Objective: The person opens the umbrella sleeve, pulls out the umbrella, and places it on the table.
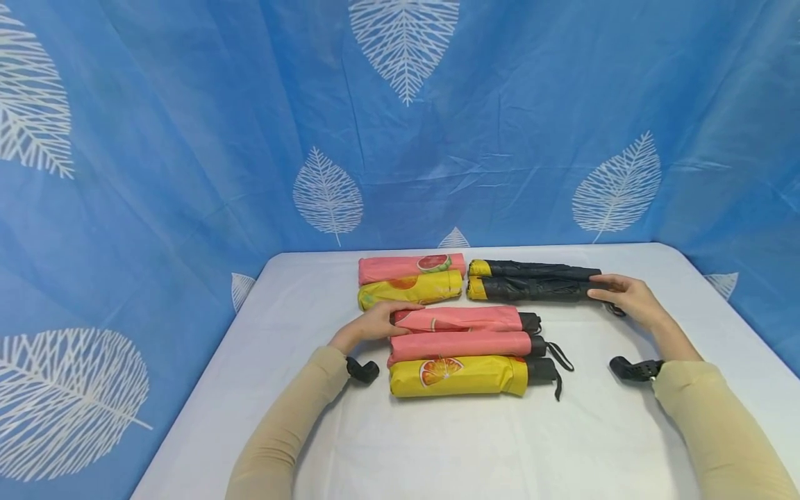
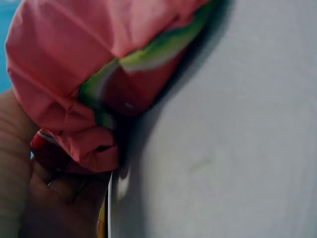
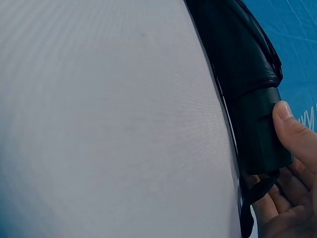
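Observation:
My left hand [image 1: 378, 321] grips the left end of a folded pink umbrella [image 1: 469, 319], the rearmost of the front row. In the left wrist view its bunched pink cloth [image 2: 64, 54] with a watermelon print lies against the fingers. At the back right, my right hand [image 1: 632, 300] holds the handle end of a folded black umbrella [image 1: 531, 289] with a yellow tip. The right wrist view shows the thumb on its black handle [image 3: 260, 129], fingers behind, wrist strap hanging below. A second black umbrella [image 1: 540, 269] lies just behind it.
Another pink umbrella [image 1: 462, 346] and a yellow umbrella [image 1: 459, 376] with orange slices lie in front. Behind the left hand are a pink umbrella [image 1: 400, 269] and a yellow umbrella [image 1: 431, 285]. A blue leaf-patterned curtain [image 1: 500, 139] surrounds the white table [image 1: 475, 451].

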Demonstrator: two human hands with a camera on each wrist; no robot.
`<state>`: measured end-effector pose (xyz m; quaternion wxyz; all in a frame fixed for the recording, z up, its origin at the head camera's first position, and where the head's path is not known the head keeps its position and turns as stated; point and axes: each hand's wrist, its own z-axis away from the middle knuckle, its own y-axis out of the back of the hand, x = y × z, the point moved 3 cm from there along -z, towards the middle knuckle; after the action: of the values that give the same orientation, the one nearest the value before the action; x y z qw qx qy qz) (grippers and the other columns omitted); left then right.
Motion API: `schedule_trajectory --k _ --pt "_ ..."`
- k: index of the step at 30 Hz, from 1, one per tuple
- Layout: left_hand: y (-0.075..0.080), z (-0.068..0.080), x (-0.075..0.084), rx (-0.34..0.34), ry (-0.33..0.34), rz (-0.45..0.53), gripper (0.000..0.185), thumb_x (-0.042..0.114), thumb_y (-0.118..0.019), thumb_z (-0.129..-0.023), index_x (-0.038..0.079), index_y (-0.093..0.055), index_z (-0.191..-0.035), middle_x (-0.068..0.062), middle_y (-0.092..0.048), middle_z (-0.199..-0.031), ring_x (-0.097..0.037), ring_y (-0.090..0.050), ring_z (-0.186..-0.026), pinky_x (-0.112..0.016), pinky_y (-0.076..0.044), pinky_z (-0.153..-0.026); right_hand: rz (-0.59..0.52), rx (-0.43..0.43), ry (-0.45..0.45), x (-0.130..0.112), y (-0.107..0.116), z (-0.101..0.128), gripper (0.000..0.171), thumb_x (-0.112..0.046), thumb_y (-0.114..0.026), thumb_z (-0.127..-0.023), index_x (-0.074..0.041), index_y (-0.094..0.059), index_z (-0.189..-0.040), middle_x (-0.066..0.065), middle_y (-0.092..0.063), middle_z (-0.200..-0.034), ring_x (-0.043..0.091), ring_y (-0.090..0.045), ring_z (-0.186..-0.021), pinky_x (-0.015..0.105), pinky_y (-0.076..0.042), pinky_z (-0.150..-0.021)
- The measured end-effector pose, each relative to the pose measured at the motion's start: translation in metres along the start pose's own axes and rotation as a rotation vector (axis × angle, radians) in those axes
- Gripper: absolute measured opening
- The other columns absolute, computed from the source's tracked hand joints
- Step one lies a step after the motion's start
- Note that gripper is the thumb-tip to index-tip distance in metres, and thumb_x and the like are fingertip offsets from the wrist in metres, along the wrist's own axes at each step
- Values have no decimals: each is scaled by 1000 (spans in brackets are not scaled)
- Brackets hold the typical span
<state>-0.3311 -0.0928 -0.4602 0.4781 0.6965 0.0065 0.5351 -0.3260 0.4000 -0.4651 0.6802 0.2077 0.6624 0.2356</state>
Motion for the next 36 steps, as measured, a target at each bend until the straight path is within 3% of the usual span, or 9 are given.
schedule_trajectory --k 3,12,18,23,27,32,36 --pt "0 -1 -2 25 14 -1 52 14 -71 -85 17 -55 -135 -3 -56 -127 -16 -50 -94 -28 -42 -75 22 5 -1 -1 0 1 77 -47 -64 -87 6 -40 -138 34 -22 -145 53 -27 -126 61 -33 -95" --pt "4 -2 -2 77 49 106 52 12 -71 -80 11 -59 -130 -3 -63 -108 -17 -55 -83 -30 -48 -70 42 12 -14 1 6 4 78 -49 -60 -89 6 -39 -139 34 -35 -138 50 -34 -123 61 -33 -95" --pt "7 2 2 125 3 195 51 7 -70 -79 6 -59 -128 -7 -64 -104 -18 -58 -82 -30 -49 -68 -16 1 -18 -8 17 11 74 -46 -56 -92 6 -35 -141 32 -34 -139 49 -30 -126 64 -27 -97" --pt "12 4 7 183 -11 217 49 6 -71 -78 3 -60 -126 -6 -64 -98 -17 -56 -79 -29 -48 -67 -26 15 5 -24 27 14 66 -43 -56 -93 -4 -38 -143 20 -38 -143 43 -31 -128 64 -26 -97" --pt "16 6 12 209 -24 179 47 3 -72 -78 1 -62 -124 -5 -63 -87 -16 -50 -70 -27 -42 -60 -53 -8 68 -44 27 16 63 -39 -57 -94 -3 -40 -142 17 -41 -141 28 -40 -124 63 -25 -99" --pt "22 13 28 210 -15 171 47 4 -71 -80 -2 -59 -125 -2 -58 -83 -14 -46 -69 -26 -39 -59 -48 -62 121 -71 14 20 56 -34 -57 -95 -2 -45 -139 10 -49 -134 -8 -46 -102 55 -33 -99" --pt "30 23 47 232 -10 238 47 6 -70 -83 -5 -57 -127 1 -57 -81 -12 -48 -68 -26 -42 -60 -34 -118 186 -91 0 21 52 -32 -56 -96 -2 -48 -137 12 -52 -133 -9 -48 -103 35 -44 -94"
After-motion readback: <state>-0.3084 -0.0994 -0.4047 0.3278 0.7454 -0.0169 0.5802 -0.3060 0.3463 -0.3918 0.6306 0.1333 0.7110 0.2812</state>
